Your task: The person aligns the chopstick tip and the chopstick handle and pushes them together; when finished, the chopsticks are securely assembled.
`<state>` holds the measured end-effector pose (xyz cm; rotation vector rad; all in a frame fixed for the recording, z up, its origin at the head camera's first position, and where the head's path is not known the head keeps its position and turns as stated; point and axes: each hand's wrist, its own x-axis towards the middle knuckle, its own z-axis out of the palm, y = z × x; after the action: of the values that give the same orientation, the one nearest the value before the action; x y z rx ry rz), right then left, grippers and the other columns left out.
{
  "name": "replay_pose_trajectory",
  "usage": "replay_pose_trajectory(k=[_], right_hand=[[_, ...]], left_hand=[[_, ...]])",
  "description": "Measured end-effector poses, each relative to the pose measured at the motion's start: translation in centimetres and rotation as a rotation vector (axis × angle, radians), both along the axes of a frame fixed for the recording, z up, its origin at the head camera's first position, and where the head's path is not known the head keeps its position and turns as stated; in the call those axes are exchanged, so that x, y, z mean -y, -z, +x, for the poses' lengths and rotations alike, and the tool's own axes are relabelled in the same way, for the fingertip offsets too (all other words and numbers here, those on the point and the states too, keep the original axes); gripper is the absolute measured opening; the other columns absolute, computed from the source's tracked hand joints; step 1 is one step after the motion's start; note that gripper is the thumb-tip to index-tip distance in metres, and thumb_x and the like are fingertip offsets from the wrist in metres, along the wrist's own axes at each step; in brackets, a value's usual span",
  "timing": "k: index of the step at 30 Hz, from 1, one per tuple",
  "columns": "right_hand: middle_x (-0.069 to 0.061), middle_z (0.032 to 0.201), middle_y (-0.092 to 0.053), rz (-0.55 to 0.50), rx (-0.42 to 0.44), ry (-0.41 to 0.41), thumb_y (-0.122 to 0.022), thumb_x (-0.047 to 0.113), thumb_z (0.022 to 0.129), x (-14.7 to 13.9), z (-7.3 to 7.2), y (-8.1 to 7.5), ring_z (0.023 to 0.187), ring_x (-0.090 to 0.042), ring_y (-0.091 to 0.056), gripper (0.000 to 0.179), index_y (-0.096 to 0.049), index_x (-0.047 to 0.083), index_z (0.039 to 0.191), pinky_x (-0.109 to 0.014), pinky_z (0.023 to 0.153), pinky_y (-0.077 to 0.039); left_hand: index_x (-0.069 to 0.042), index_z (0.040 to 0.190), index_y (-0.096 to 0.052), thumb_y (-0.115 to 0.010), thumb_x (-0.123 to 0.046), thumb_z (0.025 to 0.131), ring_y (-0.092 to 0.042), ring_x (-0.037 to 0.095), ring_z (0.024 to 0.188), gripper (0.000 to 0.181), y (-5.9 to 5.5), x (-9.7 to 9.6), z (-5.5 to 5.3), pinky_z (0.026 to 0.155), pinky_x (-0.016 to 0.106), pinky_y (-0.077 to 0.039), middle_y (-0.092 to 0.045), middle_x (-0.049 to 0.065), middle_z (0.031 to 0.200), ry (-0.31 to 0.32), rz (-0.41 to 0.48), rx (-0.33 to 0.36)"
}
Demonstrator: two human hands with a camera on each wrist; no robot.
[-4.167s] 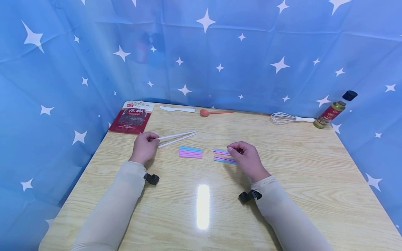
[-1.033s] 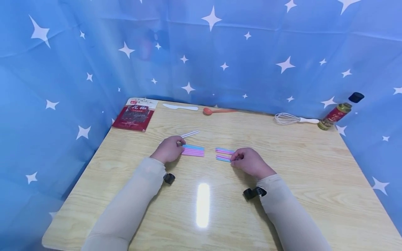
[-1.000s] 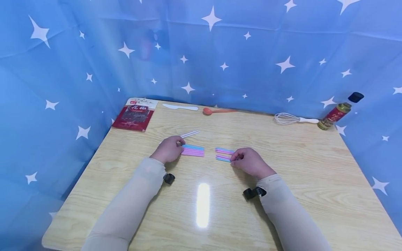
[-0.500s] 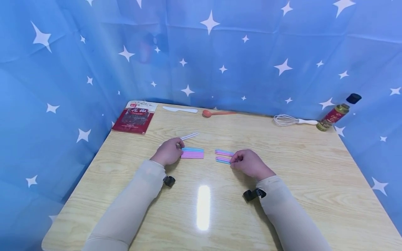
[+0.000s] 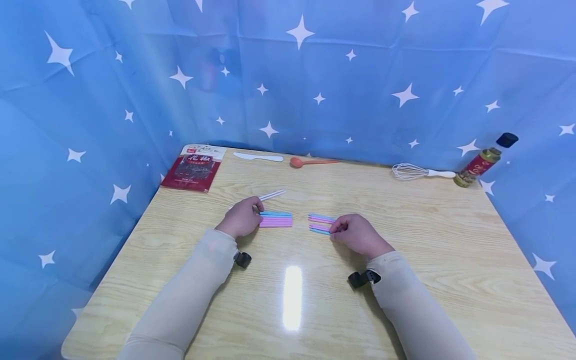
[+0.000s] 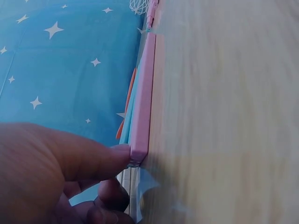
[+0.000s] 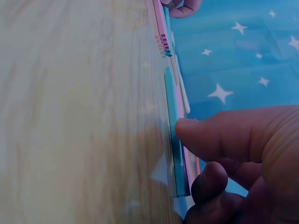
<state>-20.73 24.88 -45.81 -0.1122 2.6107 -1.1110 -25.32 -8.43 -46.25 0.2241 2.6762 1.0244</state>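
Note:
My left hand (image 5: 240,217) pinches the left end of a row of slim pink and blue bars (image 5: 278,220) that look like bag clips. In the left wrist view, the thumb touches the end of the pink bar (image 6: 142,102), with the other fingers curled below. A second set of such bars (image 5: 320,229) lies to the right. My right hand (image 5: 357,235) grips its right end, partly hiding it. Its thumb presses the blue bar (image 7: 174,119) in the right wrist view. Slim white sticks (image 5: 274,194) lie behind the left hand, partly covered by it.
At the far left lies a red spice packet (image 5: 193,170). A white knife (image 5: 258,157), an orange spoon (image 5: 310,162) and a whisk (image 5: 420,172) line the back edge. An oil bottle (image 5: 481,165) stands at the back right. Blue star-patterned cloth (image 5: 333,75) hangs behind the table (image 5: 405,220).
Since the oldest frame, my left hand has left the white sticks and come right to the pink and blue bars. The right hand has shifted slightly. Over the last second both hold still.

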Motion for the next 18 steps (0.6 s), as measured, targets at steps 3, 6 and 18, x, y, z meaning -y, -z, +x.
replay_pose_trajectory(k=[3, 6, 18], right_hand=[[-0.005, 0.087, -0.064, 0.013, -0.004, -0.003, -0.075, 0.01, 0.095, 0.05, -0.06, 0.03, 0.08, -0.021, -0.054, 0.003, -0.076, 0.007, 0.096, -0.034, 0.07, -0.045], [-0.004, 0.086, -0.062, 0.047, -0.01, -0.001, -0.076, 0.009, 0.094, 0.2, 0.0, 0.04, 0.079, -0.021, -0.054, 0.003, -0.074, 0.007, 0.094, -0.034, 0.069, -0.045], [-0.004, 0.083, -0.06, 0.145, -0.036, -0.037, -0.068, 0.012, 0.099, 0.8, 0.61, -0.47, 0.071, -0.018, -0.052, 0.009, -0.068, 0.007, 0.092, -0.032, 0.064, -0.044]], left_hand=[[-0.012, 0.112, -0.063, -0.066, -0.014, 0.1, -0.054, 0.022, 0.073, 0.013, -0.12, -0.06, 0.04, 0.066, 0.036, -0.042, -0.061, 0.006, 0.089, -0.007, 0.007, 0.004], [-0.013, 0.11, -0.062, -0.066, -0.014, 0.1, -0.053, 0.022, 0.07, 0.011, -0.01, -0.07, 0.01, 0.065, 0.035, -0.042, -0.059, 0.006, 0.086, -0.012, 0.01, 0.006], [-0.012, 0.106, -0.063, -0.061, -0.017, 0.103, -0.052, 0.021, 0.071, 0.006, 0.29, -0.15, -0.06, 0.066, 0.035, -0.041, -0.056, 0.005, 0.084, -0.019, 0.005, -0.019]])
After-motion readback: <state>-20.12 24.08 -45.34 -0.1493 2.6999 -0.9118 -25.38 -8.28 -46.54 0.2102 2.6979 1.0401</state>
